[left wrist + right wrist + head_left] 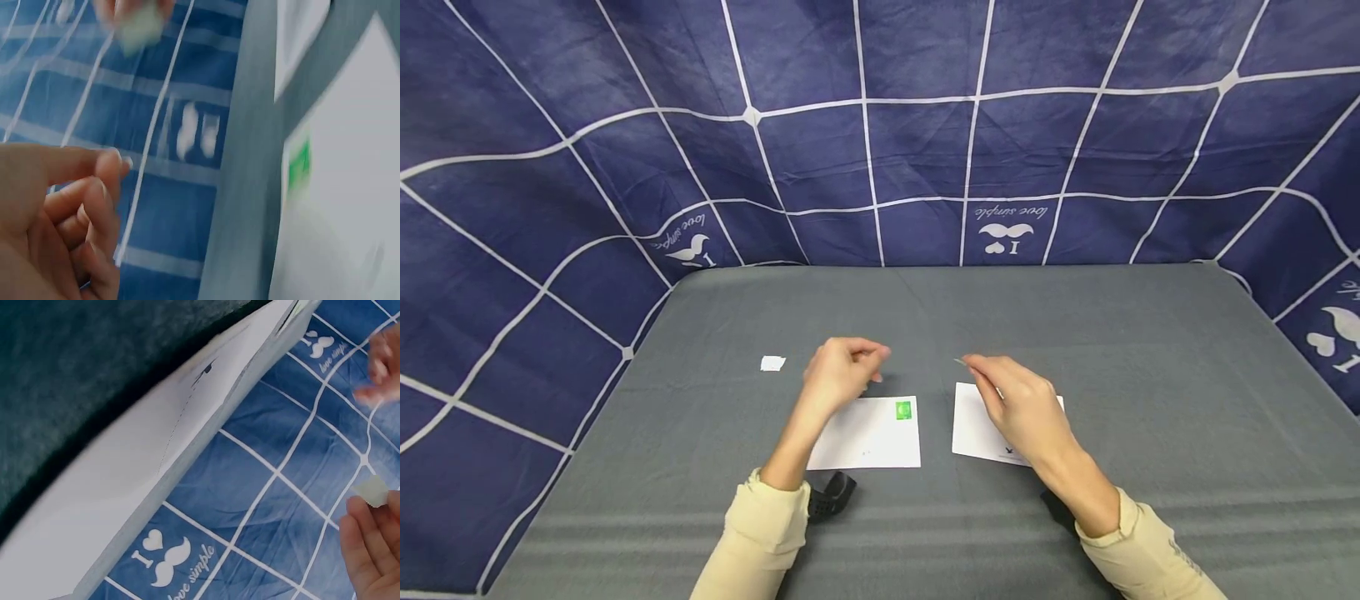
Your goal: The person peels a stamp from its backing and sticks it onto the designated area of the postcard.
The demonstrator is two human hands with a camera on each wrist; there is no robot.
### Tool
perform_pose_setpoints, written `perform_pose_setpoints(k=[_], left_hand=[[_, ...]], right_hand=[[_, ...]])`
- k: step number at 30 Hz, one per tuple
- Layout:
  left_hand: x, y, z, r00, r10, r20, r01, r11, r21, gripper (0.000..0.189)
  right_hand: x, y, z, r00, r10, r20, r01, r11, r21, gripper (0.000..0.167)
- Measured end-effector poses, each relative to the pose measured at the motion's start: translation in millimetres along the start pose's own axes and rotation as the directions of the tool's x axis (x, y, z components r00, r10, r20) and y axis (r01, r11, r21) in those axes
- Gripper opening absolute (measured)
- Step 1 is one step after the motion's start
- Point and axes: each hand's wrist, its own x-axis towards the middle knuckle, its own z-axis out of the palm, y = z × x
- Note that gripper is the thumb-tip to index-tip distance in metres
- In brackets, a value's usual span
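Note:
My right hand (pixel 1026 408) pinches a small pale stamp (pixel 373 490) by its edge; a toothed rim shows in the right wrist view. That hand hovers above a white envelope (pixel 967 429) with small dark print, partly covering it. To the left lies another white envelope (pixel 865 446), bearing a green stamp (pixel 903 410) at its upper right corner. My left hand (pixel 842 371) is raised over the top edge of this envelope, its fingers loosely bent with nothing seen between them. In the left wrist view the right hand and its stamp are blurred.
A small white paper piece (pixel 772 363) lies on the grey tabletop (pixel 1112 333), left of the left hand. Blue cloth (pixel 917 150) with white lines hangs around the back and sides. Dark wrist straps (pixel 832 497) sit at both wrists.

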Motion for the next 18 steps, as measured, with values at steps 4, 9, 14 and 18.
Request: perform_pose_setpoints(k=[4, 9, 14, 18], left_hand=[[-12.3, 22.1, 25.1, 0.985, 0.059, 0.160, -0.010, 0.957, -0.289, 0.020], [-21.0, 32.2, 39.8, 0.974, 0.038, 0.225, 0.077, 0.876, -0.477, 0.026], [-23.0, 34.7, 45.0, 0.975, 0.039, 0.220, 0.086, 0.845, -0.528, 0.029], [-22.8, 35.2, 46.0, 0.976, 0.037, 0.214, 0.088, 0.832, -0.548, 0.025]], right_hand=[[1.5, -0.4, -0.2, 0.998, -0.063, 0.001, 0.063, 0.998, 0.000, 0.016], [3.6, -4.1, 1.9, 0.990, -0.132, -0.042, 0.132, 0.991, 0.009, 0.032], [3.6, -7.3, 4.2, 0.984, -0.168, -0.065, 0.169, 0.986, 0.006, 0.028], [3.0, -8.5, 4.3, 0.984, -0.167, -0.064, 0.169, 0.985, 0.026, 0.028]])
